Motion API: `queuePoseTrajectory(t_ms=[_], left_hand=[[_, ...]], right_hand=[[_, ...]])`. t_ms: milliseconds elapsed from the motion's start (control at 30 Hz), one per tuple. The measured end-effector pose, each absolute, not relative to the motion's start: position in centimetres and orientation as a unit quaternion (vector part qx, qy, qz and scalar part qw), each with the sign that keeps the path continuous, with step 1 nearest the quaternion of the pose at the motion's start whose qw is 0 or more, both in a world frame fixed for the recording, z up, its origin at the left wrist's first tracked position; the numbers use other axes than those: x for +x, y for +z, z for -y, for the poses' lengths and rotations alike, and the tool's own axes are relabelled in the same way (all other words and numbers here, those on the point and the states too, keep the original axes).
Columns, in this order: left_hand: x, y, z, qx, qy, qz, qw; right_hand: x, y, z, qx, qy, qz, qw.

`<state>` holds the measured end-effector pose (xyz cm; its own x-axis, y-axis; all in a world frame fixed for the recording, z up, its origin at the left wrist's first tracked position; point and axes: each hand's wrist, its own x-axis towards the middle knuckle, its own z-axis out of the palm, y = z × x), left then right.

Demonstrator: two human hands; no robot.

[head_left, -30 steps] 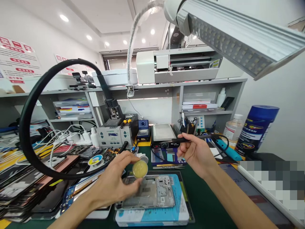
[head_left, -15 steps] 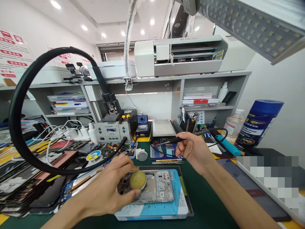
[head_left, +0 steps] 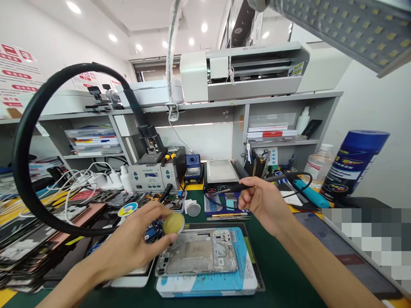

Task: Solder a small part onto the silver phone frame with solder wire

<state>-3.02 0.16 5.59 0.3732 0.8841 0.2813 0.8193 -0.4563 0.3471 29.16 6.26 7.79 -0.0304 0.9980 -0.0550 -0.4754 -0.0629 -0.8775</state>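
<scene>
My left hand (head_left: 141,239) grips a small round tin of yellow paste (head_left: 174,223) between thumb and fingers. It is raised just above the left end of a silvery phone frame (head_left: 199,252). The frame lies flat on a blue and white box (head_left: 224,284). In my right hand (head_left: 261,201), fingers are closed round the black handle of a soldering iron (head_left: 241,187), its tip pointing left and its cable looping to the right. The iron is up off the mat, apart from the phone frame.
Stacked phone parts (head_left: 28,252) crowd the left, below a thick black hose (head_left: 24,141). A solder spool (head_left: 127,209) and round silver-topped container (head_left: 193,208) stand behind my left hand. Tweezers (head_left: 227,217) lie behind the box. A blue spray can (head_left: 355,164) stands right, beyond a large phone (head_left: 340,252).
My left hand has lifted the tin and moved it left, uncovering more of the phone frame. My right hand with the soldering iron stays nearly in place. The view has shifted slightly.
</scene>
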Motion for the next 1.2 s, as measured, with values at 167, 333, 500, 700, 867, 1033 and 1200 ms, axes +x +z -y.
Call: queuePoseTrajectory(t_ms=[167, 333, 500, 700, 867, 1033, 1200], left_hand=[[-1.4, 6.3, -4.3, 0.836, 0.163, -0.517, 0.083], [0.3, 5.6, -7.0, 0.855, 0.084, -0.504, 0.091], [1.2, 5.4, -7.5, 0.866, 0.042, -0.481, 0.127], [1.9, 5.3, -8.1, 0.863, 0.038, -0.474, 0.172], [1.2, 5.6, -8.1, 0.839, 0.068, -0.504, 0.191], [0.1, 8.3, -6.0, 0.784, 0.217, -0.56, 0.157], [2.1, 11.1, -4.3, 0.777, 0.291, -0.532, 0.17]], right_hand=[[29.3, 7.6, -6.6, -0.384, 0.614, 0.33, 0.606], [29.4, 7.7, -6.7, -0.387, 0.615, 0.319, 0.608], [29.3, 7.7, -6.8, -0.389, 0.617, 0.313, 0.608], [29.3, 7.7, -6.7, -0.395, 0.617, 0.308, 0.608], [29.4, 7.5, -6.6, -0.401, 0.611, 0.324, 0.601], [29.2, 7.2, -6.7, -0.407, 0.599, 0.38, 0.576], [28.4, 6.5, -6.4, -0.428, 0.568, 0.475, 0.518]])
